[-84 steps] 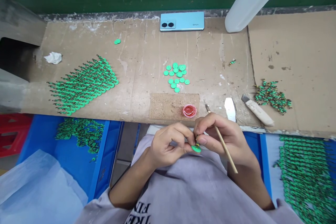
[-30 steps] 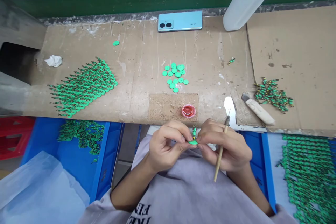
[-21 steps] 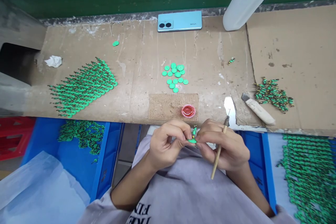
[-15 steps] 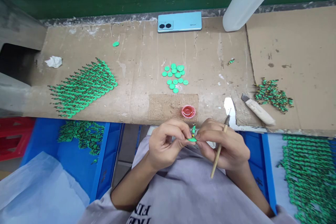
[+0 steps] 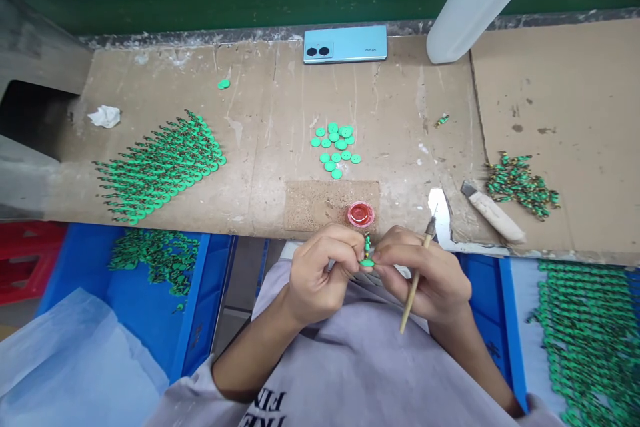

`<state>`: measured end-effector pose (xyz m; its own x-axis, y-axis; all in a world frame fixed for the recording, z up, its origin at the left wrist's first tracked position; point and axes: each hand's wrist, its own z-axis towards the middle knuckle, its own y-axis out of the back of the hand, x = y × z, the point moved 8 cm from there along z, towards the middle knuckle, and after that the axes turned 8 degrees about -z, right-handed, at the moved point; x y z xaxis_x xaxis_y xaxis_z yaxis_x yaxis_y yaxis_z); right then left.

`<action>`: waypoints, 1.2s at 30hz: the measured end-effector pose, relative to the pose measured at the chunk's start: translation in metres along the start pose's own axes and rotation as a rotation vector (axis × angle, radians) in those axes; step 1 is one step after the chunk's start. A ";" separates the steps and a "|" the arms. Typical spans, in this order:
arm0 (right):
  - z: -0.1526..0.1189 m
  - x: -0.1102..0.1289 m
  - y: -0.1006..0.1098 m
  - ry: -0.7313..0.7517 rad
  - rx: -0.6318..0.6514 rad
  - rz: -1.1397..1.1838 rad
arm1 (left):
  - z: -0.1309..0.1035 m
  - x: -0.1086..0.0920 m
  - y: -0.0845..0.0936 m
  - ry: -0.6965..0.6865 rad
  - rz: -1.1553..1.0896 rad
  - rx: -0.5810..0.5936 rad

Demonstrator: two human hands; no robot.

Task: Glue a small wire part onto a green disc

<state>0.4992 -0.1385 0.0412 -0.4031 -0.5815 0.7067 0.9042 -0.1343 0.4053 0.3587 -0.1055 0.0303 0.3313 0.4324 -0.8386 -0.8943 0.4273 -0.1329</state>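
Between the fingertips of both hands, just off the table's front edge, is a small green figurine (image 5: pixel 367 250) standing upright on a round green base. My left hand (image 5: pixel 325 273) pinches the base from the left. My right hand (image 5: pixel 425 273) pinches it from the right and also keeps a thin wooden-handled needle tool (image 5: pixel 413 297) between its fingers, metal tip pointing away from me. Right beyond the hands sits a small round dish of red liquid (image 5: pixel 361 214). Several loose green discs (image 5: pixel 337 158) lie farther back on the cardboard.
Rows of figurines on bases (image 5: pixel 165 170) stand at left; a pile of loose figurines (image 5: pixel 520 183) lies right, beside a wrapped-handle blade (image 5: pixel 493 213). A phone (image 5: pixel 345 45) and a white post (image 5: pixel 465 7) are at the back. Blue bins (image 5: pixel 197 307) with more green pieces flank me below the table.
Both hands hold the same pinch, with the figurine slightly shifted and turned more upright. The whole view has moved a little; the table items look the same.
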 end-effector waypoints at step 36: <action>-0.001 0.000 -0.008 -0.008 0.048 0.001 | -0.001 0.000 0.006 -0.026 -0.030 -0.038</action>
<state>0.4920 -0.1384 0.0378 -0.4031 -0.5755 0.7116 0.8970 -0.0944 0.4318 0.3528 -0.1035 0.0295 0.3656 0.4407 -0.8198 -0.8944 0.4101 -0.1785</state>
